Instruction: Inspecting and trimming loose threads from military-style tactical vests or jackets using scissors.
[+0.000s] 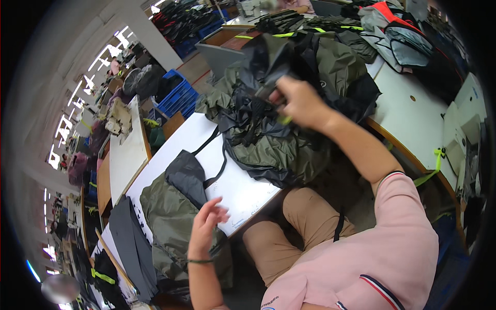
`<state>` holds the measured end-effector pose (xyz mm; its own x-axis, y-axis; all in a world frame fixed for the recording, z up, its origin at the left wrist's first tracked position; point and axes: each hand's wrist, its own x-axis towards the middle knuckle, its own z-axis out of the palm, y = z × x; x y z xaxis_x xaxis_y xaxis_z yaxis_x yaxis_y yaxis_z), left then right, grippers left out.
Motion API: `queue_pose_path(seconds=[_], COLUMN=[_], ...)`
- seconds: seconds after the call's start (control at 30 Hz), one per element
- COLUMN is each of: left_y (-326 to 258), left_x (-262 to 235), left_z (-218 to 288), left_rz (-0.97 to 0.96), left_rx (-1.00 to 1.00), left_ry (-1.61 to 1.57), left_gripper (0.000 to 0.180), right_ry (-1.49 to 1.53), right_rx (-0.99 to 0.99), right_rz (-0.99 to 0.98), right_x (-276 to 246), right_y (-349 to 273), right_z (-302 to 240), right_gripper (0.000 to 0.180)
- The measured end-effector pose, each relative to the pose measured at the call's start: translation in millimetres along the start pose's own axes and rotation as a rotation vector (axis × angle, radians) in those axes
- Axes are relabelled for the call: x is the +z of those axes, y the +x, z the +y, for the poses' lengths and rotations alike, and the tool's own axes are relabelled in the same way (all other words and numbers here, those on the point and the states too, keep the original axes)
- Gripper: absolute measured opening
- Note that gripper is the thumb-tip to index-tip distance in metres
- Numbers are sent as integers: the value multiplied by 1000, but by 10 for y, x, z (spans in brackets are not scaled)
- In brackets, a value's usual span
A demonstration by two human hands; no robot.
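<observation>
My right hand is raised over a large heap of olive-green and black garments on the white table. Its fingers are closed on a piece of dark grey fabric, partly smeared by motion. A bit of yellow-green shows just under that hand. Lower down, my left hand hovers with fingers apart and slightly bent, holding nothing. Beside it lies an olive-green garment with a black hood-like panel. Black straps run from the panel toward the heap.
Dark grey fabric strips hang over the table's left edge. A blue crate stands beyond. To the right is another white table with a sewing machine and garments with orange trim. Another person sits at the back.
</observation>
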<state>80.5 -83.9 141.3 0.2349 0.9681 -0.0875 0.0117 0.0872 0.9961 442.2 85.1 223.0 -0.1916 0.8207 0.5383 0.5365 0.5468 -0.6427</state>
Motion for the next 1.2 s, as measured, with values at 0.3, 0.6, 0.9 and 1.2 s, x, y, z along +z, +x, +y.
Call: queue_pose_path(seconds=[0.3,0.6,0.9,1.2], left_y=[1349,1917,595,-854], left_x=[735,1015,232,281], left_z=[-267,7,1129,-217], left_rz=[-57,311,604,934], left_rx=[-60,20,465,112], left_ry=[-380,-419,-511,-738], left_gripper=[73,35,45,38], right_ry=[125,-299,-418,-242], right_rx=[-119,452,510,307], right_rz=[-165,364,665,740], right_x=[435,-71,-402,-398], right_y=[-683,-582,-50,-142], right_z=[-162,1550,2671,2203], right_gripper=[30,54,25,34])
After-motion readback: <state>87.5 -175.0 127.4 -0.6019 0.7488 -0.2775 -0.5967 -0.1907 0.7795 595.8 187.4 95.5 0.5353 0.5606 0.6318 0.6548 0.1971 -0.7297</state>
